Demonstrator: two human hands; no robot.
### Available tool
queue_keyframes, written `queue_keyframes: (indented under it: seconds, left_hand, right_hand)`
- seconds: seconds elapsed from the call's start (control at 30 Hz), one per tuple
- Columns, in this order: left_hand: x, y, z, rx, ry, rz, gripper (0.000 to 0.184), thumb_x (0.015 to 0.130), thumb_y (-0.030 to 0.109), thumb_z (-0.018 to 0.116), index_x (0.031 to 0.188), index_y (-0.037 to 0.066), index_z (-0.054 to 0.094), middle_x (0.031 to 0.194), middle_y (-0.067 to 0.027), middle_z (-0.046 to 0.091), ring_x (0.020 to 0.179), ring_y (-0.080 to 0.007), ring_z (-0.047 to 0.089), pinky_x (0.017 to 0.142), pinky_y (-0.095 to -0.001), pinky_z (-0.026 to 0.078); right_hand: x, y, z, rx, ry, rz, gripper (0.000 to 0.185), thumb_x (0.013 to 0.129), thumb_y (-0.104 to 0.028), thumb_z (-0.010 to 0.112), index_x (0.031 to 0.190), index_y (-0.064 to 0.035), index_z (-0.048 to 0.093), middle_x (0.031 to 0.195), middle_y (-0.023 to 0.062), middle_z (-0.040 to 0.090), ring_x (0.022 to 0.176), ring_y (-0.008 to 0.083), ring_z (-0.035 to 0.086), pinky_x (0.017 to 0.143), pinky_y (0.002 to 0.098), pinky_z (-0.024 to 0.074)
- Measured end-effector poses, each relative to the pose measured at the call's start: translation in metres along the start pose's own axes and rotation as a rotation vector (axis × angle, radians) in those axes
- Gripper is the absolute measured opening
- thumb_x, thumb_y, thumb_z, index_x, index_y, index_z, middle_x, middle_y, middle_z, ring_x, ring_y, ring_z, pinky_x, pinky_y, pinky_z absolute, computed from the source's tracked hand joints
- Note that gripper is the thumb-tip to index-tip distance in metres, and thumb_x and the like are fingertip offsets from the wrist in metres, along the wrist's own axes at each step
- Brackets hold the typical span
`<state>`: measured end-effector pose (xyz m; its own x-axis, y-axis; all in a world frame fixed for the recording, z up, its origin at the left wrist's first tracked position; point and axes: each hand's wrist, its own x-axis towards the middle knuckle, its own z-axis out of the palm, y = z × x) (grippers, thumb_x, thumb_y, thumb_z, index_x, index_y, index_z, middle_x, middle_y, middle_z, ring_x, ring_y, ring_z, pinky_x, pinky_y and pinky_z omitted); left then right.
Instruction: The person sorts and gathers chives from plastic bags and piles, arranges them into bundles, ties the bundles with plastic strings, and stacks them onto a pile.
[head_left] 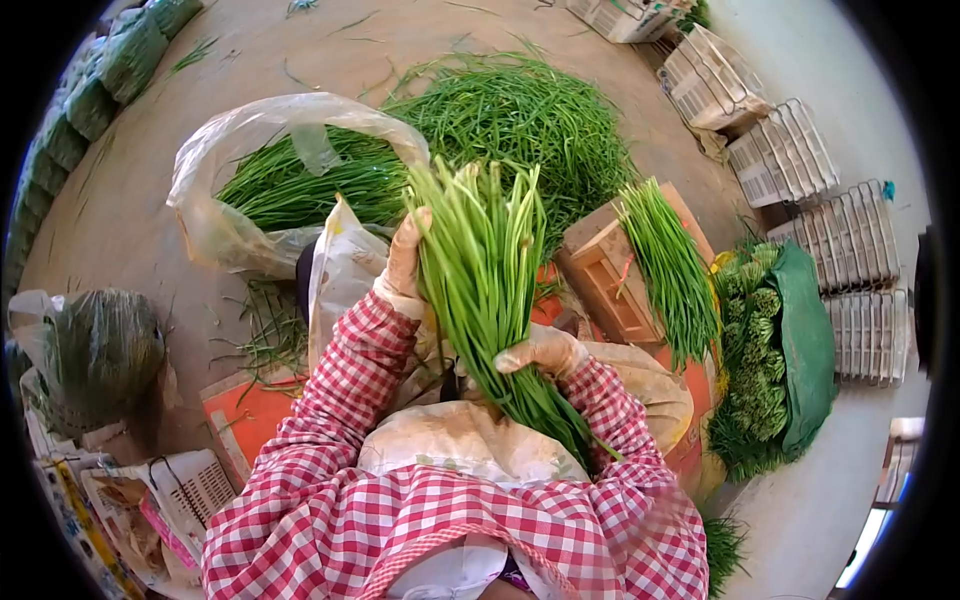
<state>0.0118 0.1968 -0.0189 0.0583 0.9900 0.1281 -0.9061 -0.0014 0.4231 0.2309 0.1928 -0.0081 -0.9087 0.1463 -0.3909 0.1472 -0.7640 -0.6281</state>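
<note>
A thick bunch of garlic chives (pixel 480 270) is held upright and slightly slanted in front of my chest, pale cut ends up and green tips down. My left hand (pixel 404 258), in a light glove, grips its upper left side; most of the fingers are hidden behind the stems. Lower down, my right hand (pixel 545 352), also gloved, wraps round the right side of the bunch. To the right, another bunch of chives (pixel 668 275) lies across a small wooden stand (pixel 612 280). Beyond my hands spreads a large loose heap of chives (pixel 520 120).
A clear plastic bag (pixel 215 190) lies open around chives at left. Bundled chives (pixel 755 350) stand under a green cloth (pixel 806 350) at right. White crates (pixel 840 235) line the right wall. A filled bag (pixel 100 350) stands left; green sacks (pixel 130 60) line the far left.
</note>
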Motion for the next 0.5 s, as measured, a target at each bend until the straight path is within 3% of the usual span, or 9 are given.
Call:
queue_keyframes:
  seconds: [0.07,0.13,0.2,0.23,0.27,0.33,0.4,0.47,0.5]
  left_hand:
    - [-0.004,0.002,-0.002,0.010,-0.017,0.023,0.066,0.081,0.035,0.063,0.133,0.003,0.039,0.121,-0.0127,0.053,0.105,-0.0225,0.057,0.091,-0.0362,0.047]
    - [-0.006,0.010,0.039,0.023,-0.004,0.028,0.077,0.080,0.042,0.062,0.138,0.003,0.030,0.130,-0.0137,0.046,0.112,-0.0257,0.052,0.096,-0.0393,0.043]
    - [-0.002,0.009,0.043,0.156,-0.082,0.035,0.090,0.078,0.062,0.053,0.138,0.000,0.028,0.125,-0.0198,0.048,0.109,-0.0271,0.054,0.093,-0.0377,0.045]
    - [0.000,0.008,0.035,0.289,-0.066,0.058,0.099,0.075,0.068,0.050,0.142,0.002,0.019,0.127,-0.0206,0.046,0.113,-0.0273,0.050,0.096,-0.0375,0.041]
    - [0.003,0.009,0.037,0.288,-0.071,0.055,0.099,0.075,0.068,0.050,0.142,0.002,0.019,0.127,-0.0206,0.046,0.113,-0.0273,0.050,0.096,-0.0375,0.041]
    - [0.003,0.011,0.044,0.288,-0.114,0.057,0.103,0.073,0.070,0.052,0.143,0.003,0.014,0.128,-0.0211,0.046,0.113,-0.0268,0.051,0.095,-0.0360,0.043]
    - [0.001,0.012,0.050,0.270,-0.113,0.055,0.106,0.072,0.070,0.054,0.143,0.004,0.012,0.127,-0.0215,0.047,0.112,-0.0264,0.052,0.094,-0.0350,0.044]
    - [0.000,0.013,0.044,0.173,-0.273,-0.054,0.109,0.070,0.071,0.055,0.144,0.004,0.010,0.123,-0.0234,0.050,0.107,-0.0275,0.056,0.093,-0.0349,0.044]
    - [0.001,0.014,0.038,0.178,-0.248,-0.075,0.111,0.068,0.069,0.058,0.144,0.004,0.009,0.113,-0.0214,0.057,0.098,-0.0280,0.059,0.087,-0.0340,0.047]
  right_hand:
    - [-0.008,-0.015,0.012,-0.425,0.118,-0.098,0.075,0.067,-0.031,0.078,0.127,-0.0008,0.045,0.115,0.0099,0.056,0.106,0.0207,0.052,0.093,0.0315,0.0406]
    - [-0.023,-0.033,0.030,-0.554,0.242,-0.090,0.081,0.071,-0.037,0.075,0.132,0.0004,0.039,0.119,0.0103,0.055,0.110,0.0205,0.049,0.098,0.0319,0.0358]
    - [-0.022,-0.050,0.065,-0.515,0.474,-0.534,0.079,0.078,-0.039,0.068,0.136,0.0011,0.032,0.119,0.0113,0.054,0.112,0.0206,0.048,0.099,0.0312,0.0341]
    - [-0.019,-0.044,0.066,-0.755,0.617,-0.538,0.073,0.084,-0.037,0.060,0.138,0.0020,0.028,0.118,0.0133,0.055,0.109,0.0201,0.049,0.097,0.0306,0.0363]
    - [-0.015,-0.039,0.070,-0.841,0.637,-0.458,0.070,0.090,-0.040,0.053,0.137,0.0041,0.028,0.127,0.0140,0.048,0.114,0.0192,0.046,0.097,0.0290,0.0339]
    - [-0.009,-0.030,0.075,-0.877,0.653,-0.515,0.060,0.093,-0.037,0.049,0.135,0.0035,0.033,0.122,0.0119,0.052,0.110,0.0174,0.048,0.095,0.0289,0.0350]
    - [0.001,-0.014,0.054,-0.826,0.639,-0.531,0.055,0.094,-0.036,0.048,0.132,0.0023,0.039,0.117,0.0101,0.055,0.108,0.0167,0.049,0.094,0.0282,0.0359]
    - [0.002,-0.017,0.045,-0.715,0.536,-0.472,0.051,0.093,-0.038,0.048,0.126,0.0012,0.045,0.104,0.0096,0.062,0.094,0.0161,0.055,0.083,0.0275,0.0414]
    - [-0.001,-0.022,0.048,-0.684,0.522,-0.474,0.054,0.092,-0.039,0.051,0.126,0.0020,0.047,0.108,0.0072,0.061,0.097,0.0166,0.056,0.087,0.0268,0.0409]
